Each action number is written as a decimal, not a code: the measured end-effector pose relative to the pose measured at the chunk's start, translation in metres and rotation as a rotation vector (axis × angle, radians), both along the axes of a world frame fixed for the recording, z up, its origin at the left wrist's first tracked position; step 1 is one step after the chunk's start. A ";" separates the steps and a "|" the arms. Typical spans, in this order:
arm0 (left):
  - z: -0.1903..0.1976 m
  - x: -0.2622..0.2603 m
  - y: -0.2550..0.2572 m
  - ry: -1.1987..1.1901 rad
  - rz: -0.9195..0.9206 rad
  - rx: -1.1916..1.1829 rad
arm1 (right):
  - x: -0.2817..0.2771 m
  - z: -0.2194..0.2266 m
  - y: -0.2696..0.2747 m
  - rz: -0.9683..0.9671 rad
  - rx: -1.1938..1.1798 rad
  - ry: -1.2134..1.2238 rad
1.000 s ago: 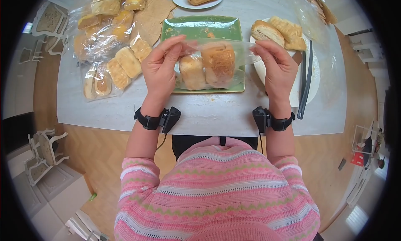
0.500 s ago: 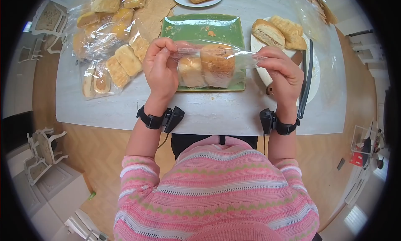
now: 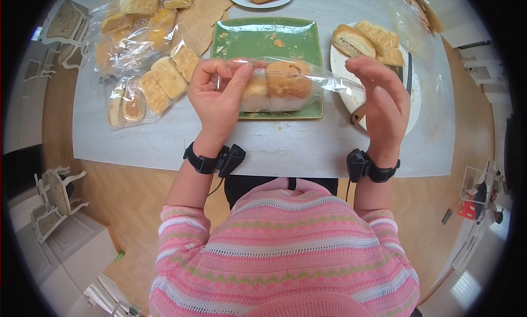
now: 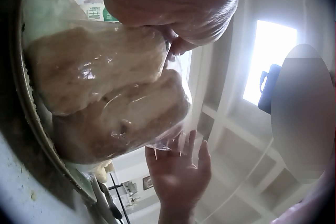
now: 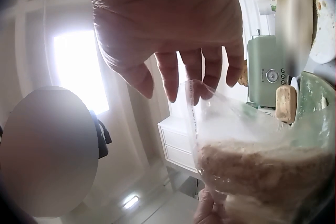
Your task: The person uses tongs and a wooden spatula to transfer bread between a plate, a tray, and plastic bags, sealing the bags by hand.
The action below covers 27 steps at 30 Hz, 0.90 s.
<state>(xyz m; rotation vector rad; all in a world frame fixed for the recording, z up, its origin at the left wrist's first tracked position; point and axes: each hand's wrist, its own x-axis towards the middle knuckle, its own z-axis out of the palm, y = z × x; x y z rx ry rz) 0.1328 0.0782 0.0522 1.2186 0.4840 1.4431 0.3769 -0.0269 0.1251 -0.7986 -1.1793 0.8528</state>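
Note:
A clear plastic bag (image 3: 335, 85) with two golden bread pieces inside, a larger bun (image 3: 290, 82) and a smaller one (image 3: 253, 96), hangs over the green rectangular plate (image 3: 252, 37). My left hand (image 3: 217, 94) pinches the bag's left end between thumb and fingers. At the other end, my right hand (image 3: 387, 105) has its fingers spread and relaxed, fingertips close to the bag's gathered corner. The right wrist view has those fingers right at the bag's upper edge, not curled round it. Bread (image 4: 100, 66) fills much of the left wrist view through the film.
Several bagged breads (image 3: 164, 80) lie at the left beside brown paper (image 3: 206, 15). A white plate (image 3: 343, 92) on the right bears cut bread (image 3: 351, 41), a wooden-handled knife (image 3: 358, 115) and a long black utensil (image 3: 409, 73). Another plate (image 3: 280, 5) with pastry stands at the back.
My right hand has let go of the bag's right end, opened its fingers and moved slightly right. The left hand keeps its pinch, and the bag has sunk and tilted a little.

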 end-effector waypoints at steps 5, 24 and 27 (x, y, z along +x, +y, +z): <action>0.005 0.002 -0.011 -0.010 -0.028 0.098 | -0.023 0.025 0.002 -0.238 -0.103 -0.782; 0.009 -0.041 -0.029 -0.015 0.148 0.227 | -0.032 0.022 -0.007 -0.216 -0.302 -0.759; 0.003 -0.046 -0.032 -0.001 0.181 0.204 | -0.044 0.015 0.001 -0.061 -0.224 -0.802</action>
